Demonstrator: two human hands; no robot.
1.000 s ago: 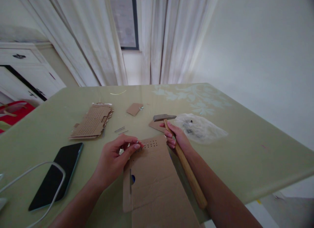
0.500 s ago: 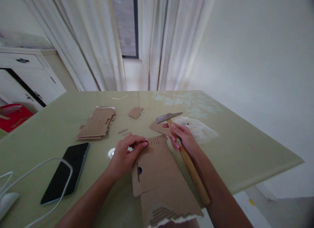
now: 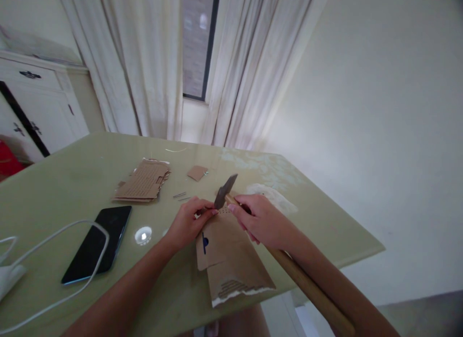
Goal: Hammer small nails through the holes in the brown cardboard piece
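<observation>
Item: torn cardboard (image 3: 235, 245), one, on the green table (image 3: 318, 226); ragged end toward me, small holes punched at its far end.
Item: my left hand (image 3: 190, 223), at the cardboard's far left corner; thumb and forefinger tips pinched together, anything between them too small to tell.
Item: my right hand (image 3: 262, 218), above the cardboard's far right side; fingers wrapped around the wooden handle of a hammer (image 3: 294, 271), its metal head just beside my left fingertips, contact uncertain.
Sundries: stack of perforated cardboard (image 3: 144, 180), beyond and left of the torn cardboard; metal pins (image 3: 180, 195), beyond its left corner; phone (image 3: 99, 240), well to its left; plastic bag (image 3: 277, 198), beyond its right side.
</observation>
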